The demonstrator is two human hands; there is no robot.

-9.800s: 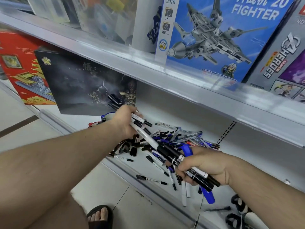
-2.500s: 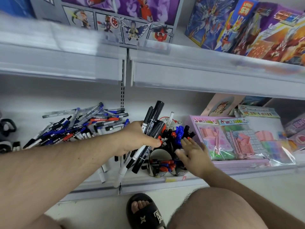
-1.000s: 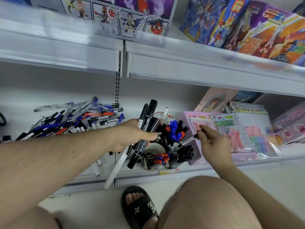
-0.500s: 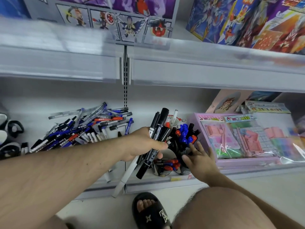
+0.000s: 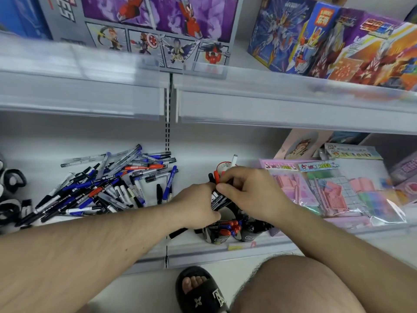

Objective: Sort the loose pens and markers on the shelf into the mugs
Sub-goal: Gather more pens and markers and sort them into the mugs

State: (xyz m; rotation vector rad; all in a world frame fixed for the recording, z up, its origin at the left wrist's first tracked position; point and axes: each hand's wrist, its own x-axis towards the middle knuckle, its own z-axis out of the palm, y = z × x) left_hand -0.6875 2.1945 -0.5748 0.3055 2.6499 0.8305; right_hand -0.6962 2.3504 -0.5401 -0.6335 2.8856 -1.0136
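A heap of loose pens and markers in black, blue and red lies on the left of the lower shelf. Several mugs stuffed with markers stand near the shelf's front edge, mostly hidden under my hands. My left hand grips a bundle of black markers just above the mugs. My right hand has come over the top of that bundle and its fingertips pinch one marker in it. Red marker caps poke up behind my fingers.
Pink packaged stationery sets lie right of the mugs. Black and white items sit at the far left. The upper shelf with toy boxes overhangs. My sandalled foot and knee are below the shelf edge.
My right hand left the mugs and rose to the bundle in my left hand, pinching a marker there. My left hand holds the bundle lower, closer to the mugs.
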